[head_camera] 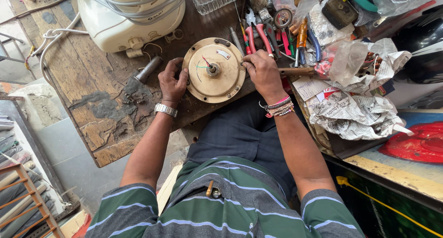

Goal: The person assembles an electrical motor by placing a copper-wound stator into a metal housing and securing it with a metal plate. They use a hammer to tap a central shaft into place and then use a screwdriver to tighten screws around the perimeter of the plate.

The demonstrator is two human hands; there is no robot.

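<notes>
On the worn wooden desk, upper middle of the frame, lies the round brass-coloured metal motor housing. Left hand clasps its left rim; right hand pinches the upper-right rim, equally near.
</notes>
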